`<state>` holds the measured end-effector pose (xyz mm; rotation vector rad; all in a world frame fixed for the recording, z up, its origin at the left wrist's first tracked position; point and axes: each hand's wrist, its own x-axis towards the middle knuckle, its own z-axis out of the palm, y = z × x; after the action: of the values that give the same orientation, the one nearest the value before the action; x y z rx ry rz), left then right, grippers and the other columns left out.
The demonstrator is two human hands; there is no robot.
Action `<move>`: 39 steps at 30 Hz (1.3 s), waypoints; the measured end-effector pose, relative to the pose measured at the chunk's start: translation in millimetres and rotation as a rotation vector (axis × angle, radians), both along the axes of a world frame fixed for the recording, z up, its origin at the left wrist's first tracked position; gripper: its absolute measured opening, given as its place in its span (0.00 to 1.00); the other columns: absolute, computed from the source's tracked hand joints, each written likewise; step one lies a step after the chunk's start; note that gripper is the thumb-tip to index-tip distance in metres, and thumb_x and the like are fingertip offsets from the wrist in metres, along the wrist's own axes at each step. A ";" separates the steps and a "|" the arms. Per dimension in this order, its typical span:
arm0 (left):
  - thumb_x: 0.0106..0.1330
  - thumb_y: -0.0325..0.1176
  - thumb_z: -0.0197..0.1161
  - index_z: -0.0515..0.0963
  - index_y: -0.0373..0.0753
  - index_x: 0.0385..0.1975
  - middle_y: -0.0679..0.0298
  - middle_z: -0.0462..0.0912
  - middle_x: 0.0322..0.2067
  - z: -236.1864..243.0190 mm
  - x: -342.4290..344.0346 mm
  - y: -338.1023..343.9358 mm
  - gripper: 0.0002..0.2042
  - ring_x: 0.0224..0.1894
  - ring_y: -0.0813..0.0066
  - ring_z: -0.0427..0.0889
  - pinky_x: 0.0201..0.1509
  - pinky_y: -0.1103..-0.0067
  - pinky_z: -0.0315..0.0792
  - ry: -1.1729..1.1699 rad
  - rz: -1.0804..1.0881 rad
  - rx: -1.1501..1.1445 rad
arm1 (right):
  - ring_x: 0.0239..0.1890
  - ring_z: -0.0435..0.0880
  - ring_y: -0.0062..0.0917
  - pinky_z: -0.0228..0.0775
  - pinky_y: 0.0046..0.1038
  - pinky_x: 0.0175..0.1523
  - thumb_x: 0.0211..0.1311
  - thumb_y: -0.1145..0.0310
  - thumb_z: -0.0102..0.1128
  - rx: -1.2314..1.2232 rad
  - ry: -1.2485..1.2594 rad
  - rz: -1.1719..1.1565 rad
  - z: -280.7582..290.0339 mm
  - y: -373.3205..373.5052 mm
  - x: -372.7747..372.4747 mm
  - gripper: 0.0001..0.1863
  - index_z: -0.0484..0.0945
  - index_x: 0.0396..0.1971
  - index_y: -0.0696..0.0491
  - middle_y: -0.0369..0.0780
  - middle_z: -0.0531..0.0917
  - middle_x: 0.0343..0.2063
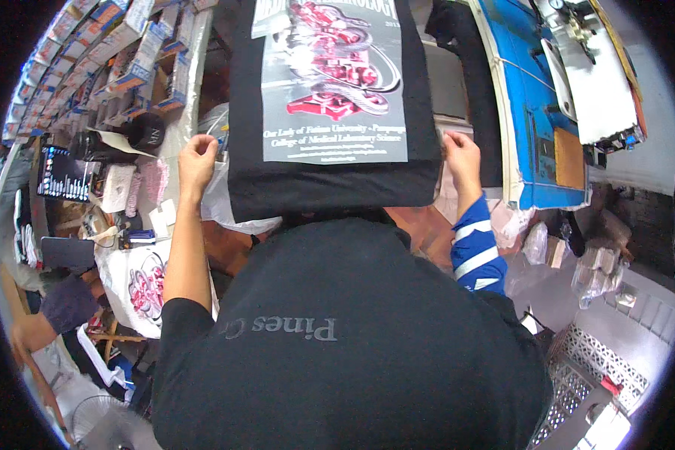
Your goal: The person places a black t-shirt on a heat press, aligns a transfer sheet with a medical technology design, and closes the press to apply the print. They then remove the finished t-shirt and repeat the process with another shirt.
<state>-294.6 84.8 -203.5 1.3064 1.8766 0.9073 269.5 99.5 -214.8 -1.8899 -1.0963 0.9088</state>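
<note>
A printed black cloth (pixel 334 184) lies flat in front of the person, in between the two hands. It looks like a shirt. Its long way runs straight out from the person, and its near edge is close to the person's tummy. The left hand (pixel 197 155) is off the left side, near the cloth but apart from it. The right hand (pixel 463 154) is just beside the right edge, so it is the nearer one. That puts the cloth to the right of the left grip and to the left of the right grip. Both grips are narrow, with the fingers bent in and the tips close to the thumb. I cannot tell if anything thin is pinched in them.

The cloth has a grey print (pixel 277 105) with red and white curly shapes. Big white letters at the top are cut off by the edge of the view. Two white lines at the bottom are clear enough to read, but the tiny lines under them are not. The person's black top (pixel 352 375) has dull grey letters that show upside down. The blue and white boxes (pixel 131 75) on the left have marks too small to read, and a blue machine (pixel 525 127) stands on the right
</note>
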 end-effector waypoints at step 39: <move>0.59 0.33 0.73 0.88 0.44 0.44 0.63 0.85 0.50 14.3 99.3 8.4 0.13 0.59 0.59 0.78 0.71 0.56 0.64 0.511 -0.503 0.595 | 0.55 0.78 0.41 0.65 0.44 0.64 0.56 0.67 0.70 0.641 -0.648 0.469 22.8 -26.9 -99.7 0.10 0.84 0.37 0.54 0.42 0.82 0.47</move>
<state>-195.3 93.2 -189.2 2.4273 1.5219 0.9448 169.7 72.6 -192.1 -1.4092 -1.9906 0.0879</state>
